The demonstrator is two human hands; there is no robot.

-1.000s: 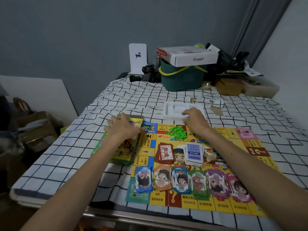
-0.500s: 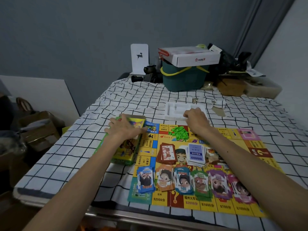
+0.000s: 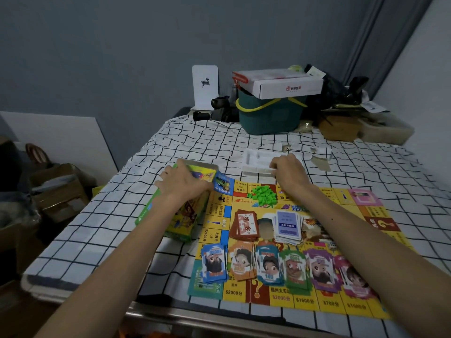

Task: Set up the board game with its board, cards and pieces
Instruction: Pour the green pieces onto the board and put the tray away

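Observation:
The yellow game board (image 3: 380,215) lies flat on the checked cloth. On it sit a heap of green pieces (image 3: 263,193), a red card stack (image 3: 245,225), a blue card stack (image 3: 287,225) and a row of several money stacks (image 3: 280,267) along the near edge. My left hand (image 3: 183,182) rests on top of the green and yellow game box (image 3: 180,223), fingers curled over its far end. My right hand (image 3: 288,173) grips the near edge of the white plastic tray (image 3: 256,159) just beyond the board.
A green bucket (image 3: 268,115) with a white carton (image 3: 285,84) on top stands at the back of the table. Dark clutter and brown boxes (image 3: 341,128) fill the back right. Torn wrapper scraps (image 3: 319,157) lie right of the tray. Cardboard boxes (image 3: 56,189) sit on the floor left.
Both hands have stayed nearly in place; the right hand has closed a little more on the tray's edge. The view has shifted slightly.

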